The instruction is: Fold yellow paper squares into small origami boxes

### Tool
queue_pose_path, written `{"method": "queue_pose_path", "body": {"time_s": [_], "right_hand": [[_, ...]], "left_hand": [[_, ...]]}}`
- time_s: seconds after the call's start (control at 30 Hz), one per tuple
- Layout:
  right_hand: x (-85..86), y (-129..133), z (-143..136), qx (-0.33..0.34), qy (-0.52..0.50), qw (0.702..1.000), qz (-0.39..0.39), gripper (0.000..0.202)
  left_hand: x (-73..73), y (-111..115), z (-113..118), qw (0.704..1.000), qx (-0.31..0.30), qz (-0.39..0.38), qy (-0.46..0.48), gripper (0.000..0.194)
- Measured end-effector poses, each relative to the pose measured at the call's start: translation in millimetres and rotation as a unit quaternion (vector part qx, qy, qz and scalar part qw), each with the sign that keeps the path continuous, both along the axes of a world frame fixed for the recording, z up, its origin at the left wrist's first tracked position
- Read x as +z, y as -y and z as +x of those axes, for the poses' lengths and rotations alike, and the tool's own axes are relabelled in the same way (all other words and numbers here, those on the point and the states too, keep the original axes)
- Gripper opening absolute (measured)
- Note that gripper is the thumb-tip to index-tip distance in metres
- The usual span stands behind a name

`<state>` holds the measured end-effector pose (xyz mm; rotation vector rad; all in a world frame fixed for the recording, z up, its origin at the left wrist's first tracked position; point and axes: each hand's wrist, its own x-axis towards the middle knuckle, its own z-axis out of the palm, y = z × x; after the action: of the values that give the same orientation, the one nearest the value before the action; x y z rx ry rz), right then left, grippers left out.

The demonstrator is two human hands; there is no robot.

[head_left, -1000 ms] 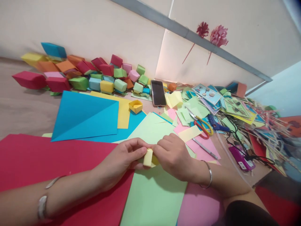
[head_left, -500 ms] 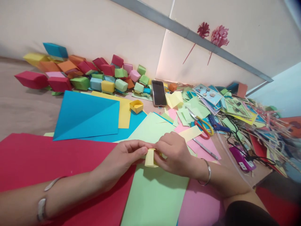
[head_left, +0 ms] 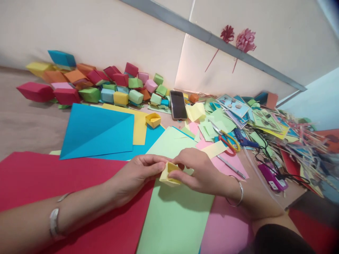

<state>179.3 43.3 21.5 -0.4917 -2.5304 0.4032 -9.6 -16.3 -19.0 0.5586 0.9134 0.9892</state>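
Note:
A small pale yellow folded paper box (head_left: 167,178) is held over the light green sheet (head_left: 174,218), its opening tilted toward me. My left hand (head_left: 137,174) pinches its left upper edge between thumb and fingers. At the other side, my right hand (head_left: 196,171) grips the box, with the thumb at the opening and the fingertips behind, partly hidden. Under my left forearm lies a large red sheet (head_left: 106,190). A finished-looking yellow paper box (head_left: 153,120) stands beyond the hands, on the yellow and blue sheets.
Many coloured paper boxes (head_left: 91,95) line the wall. A phone (head_left: 178,105) leans near them. Scissors (head_left: 229,141), a cutter (head_left: 231,166), a blue glue gun (head_left: 245,139) and a purple power socket (head_left: 271,178) with black cord lie at the right, beside paper scraps and cards.
The pale yellow piece has turned and opened into a box shape with its inside showing. My right thumb has moved to its opening, and my left hand has shifted slightly.

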Motion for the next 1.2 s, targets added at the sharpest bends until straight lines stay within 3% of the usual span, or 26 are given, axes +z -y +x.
{"method": "queue_pose_path", "body": {"time_s": [0.1,0.23,0.43,0.63,0.83,1.2], "right_hand": [[9.3,-5.5,3.8,-0.019,-0.047,0.997,-0.062,0.018],[10.4,-11.0,6.3,0.009,-0.051,0.998,-0.038,0.032],[-0.5,-15.1,4.1,0.038,-0.045,0.998,-0.034,0.01],[-5.5,-16.0,2.9,0.038,-0.034,0.996,-0.079,0.016],[-6.4,-29.8,4.1,0.041,-0.019,0.984,-0.172,0.013],[-27.7,-34.9,1.3,0.041,-0.039,0.978,-0.203,0.004]], "left_hand": [[-0.3,-4.2,-0.3,0.997,0.029,-0.039,0.056,0.035],[-1.0,-7.6,-0.9,0.993,0.066,-0.057,0.082,0.031],[1.9,-9.0,-0.8,0.993,0.016,-0.075,0.092,0.016],[6.3,-4.0,1.0,0.994,-0.062,-0.063,0.068,0.028],[9.2,-5.4,4.5,0.984,-0.02,-0.165,0.065,0.048],[13.7,-4.9,6.7,0.979,-0.04,-0.179,0.082,0.053]]}}
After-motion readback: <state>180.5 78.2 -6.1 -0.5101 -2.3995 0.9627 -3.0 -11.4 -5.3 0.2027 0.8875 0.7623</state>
